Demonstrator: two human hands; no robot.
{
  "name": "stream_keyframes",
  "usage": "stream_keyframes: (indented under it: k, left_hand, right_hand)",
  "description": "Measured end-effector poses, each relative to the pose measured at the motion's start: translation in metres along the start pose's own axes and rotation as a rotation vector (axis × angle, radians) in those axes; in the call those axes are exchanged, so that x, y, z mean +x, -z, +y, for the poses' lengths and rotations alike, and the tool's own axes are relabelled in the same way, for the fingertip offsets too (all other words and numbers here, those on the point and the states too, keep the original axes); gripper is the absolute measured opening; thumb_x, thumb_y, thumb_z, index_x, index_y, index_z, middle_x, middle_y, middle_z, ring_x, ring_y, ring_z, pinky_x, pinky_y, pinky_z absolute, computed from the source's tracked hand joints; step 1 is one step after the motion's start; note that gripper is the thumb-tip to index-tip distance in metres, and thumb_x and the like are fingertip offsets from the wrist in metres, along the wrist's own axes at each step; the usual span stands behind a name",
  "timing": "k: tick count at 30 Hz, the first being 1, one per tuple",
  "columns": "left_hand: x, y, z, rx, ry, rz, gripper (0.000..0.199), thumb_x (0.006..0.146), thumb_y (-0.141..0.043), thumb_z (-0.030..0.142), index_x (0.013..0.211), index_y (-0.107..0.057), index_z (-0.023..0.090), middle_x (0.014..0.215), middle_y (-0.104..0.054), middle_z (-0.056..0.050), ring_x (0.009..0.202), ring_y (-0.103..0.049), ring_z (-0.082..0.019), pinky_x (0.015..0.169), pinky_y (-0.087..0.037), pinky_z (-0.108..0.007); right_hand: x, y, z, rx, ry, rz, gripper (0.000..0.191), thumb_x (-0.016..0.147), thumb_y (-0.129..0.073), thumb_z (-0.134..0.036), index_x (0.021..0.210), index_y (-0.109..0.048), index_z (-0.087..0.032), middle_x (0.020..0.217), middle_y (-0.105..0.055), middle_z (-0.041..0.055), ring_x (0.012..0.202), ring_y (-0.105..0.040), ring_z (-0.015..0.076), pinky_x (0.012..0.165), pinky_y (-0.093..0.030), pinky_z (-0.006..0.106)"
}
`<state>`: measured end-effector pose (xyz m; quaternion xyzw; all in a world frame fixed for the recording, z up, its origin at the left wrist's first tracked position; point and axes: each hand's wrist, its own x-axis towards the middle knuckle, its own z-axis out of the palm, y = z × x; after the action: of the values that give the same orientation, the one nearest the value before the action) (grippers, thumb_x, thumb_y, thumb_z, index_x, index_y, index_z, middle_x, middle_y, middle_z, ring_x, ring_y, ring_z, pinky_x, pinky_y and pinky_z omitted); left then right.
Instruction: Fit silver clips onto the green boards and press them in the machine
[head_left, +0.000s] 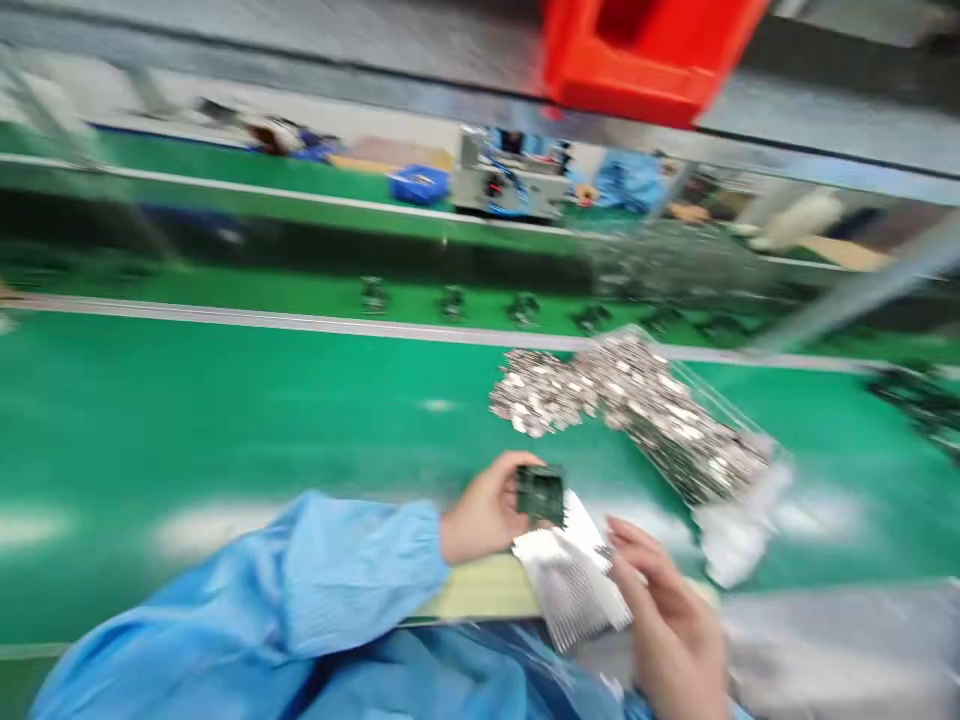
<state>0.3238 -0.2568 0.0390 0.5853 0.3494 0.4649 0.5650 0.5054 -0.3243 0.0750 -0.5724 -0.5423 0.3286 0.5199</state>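
A dark green, square, frame-like part [541,493] with a recessed middle is held upright between the fingers of my left hand [484,510]. Just below and to the right of it, a silvery, finely ridged sheet or strip [577,585] lies over a pale yellow surface at the bench's near edge. My right hand [667,610] is beside that sheet, thumb and fingers drawn together in a pinch. Whatever is between those fingertips is too small and blurred to name. Beyond the hands, a heap of small shiny metal pieces [540,390] spills from a clear tray [724,400].
A white crumpled bag [739,535] sits at the tray's near end. Several dark parts stand on the green belt [300,290] behind the bench [225,400]. Overhead is a shelf with a red bin [637,90]. A slanted metal post [847,295] rises at right.
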Motion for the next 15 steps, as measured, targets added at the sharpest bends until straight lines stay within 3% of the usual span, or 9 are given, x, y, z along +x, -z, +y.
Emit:
stream_keyframes:
  k: [2,4,9,15]
  left_hand:
    - [-0.001,0.004,-0.008,-0.205,0.066,-0.041,0.057,0.071,-0.078,0.019,0.120,-0.049,0.021,0.106,-0.068,-0.008,0.089,-0.070,-0.016,0.076,-0.057,-0.024]
    - [-0.003,0.006,-0.010,-0.274,0.097,-0.105,0.050,0.076,-0.074,0.021,0.118,-0.047,0.022,0.105,-0.066,-0.006,0.089,-0.068,-0.014,0.077,-0.056,-0.023]
    - [-0.014,0.004,-0.001,-0.185,0.112,-0.188,0.043,0.081,-0.067,0.021,0.119,-0.047,0.023,0.100,-0.063,-0.004,0.086,-0.063,-0.013,0.076,-0.053,-0.023]
    - [-0.015,0.004,0.004,-0.083,0.119,-0.227,0.042,0.081,-0.065,0.023,0.119,-0.047,0.022,0.094,-0.061,-0.003,0.075,-0.060,-0.011,0.068,-0.050,-0.021]
  right_hand:
    - [-0.007,0.001,0.000,-0.029,-0.058,0.001,0.021,0.084,-0.068,-0.041,0.077,-0.067,-0.021,0.116,-0.063,0.0119,0.111,-0.058,0.0294,0.084,-0.051,0.037]
    - [-0.007,-0.007,-0.001,-0.037,-0.064,-0.005,0.021,0.086,-0.064,-0.039,0.076,-0.066,-0.020,0.115,-0.063,0.0122,0.111,-0.058,0.0287,0.091,-0.048,0.040]
    - [-0.005,-0.026,-0.006,-0.038,-0.040,-0.032,0.016,0.087,-0.062,-0.033,0.077,-0.065,-0.020,0.116,-0.061,0.0120,0.116,-0.054,0.0280,0.101,-0.040,0.046]
    - [-0.008,-0.035,-0.004,-0.034,-0.030,-0.006,0.015,0.086,-0.063,-0.031,0.075,-0.064,-0.021,0.114,-0.061,0.0098,0.114,-0.054,0.0265,0.100,-0.040,0.043]
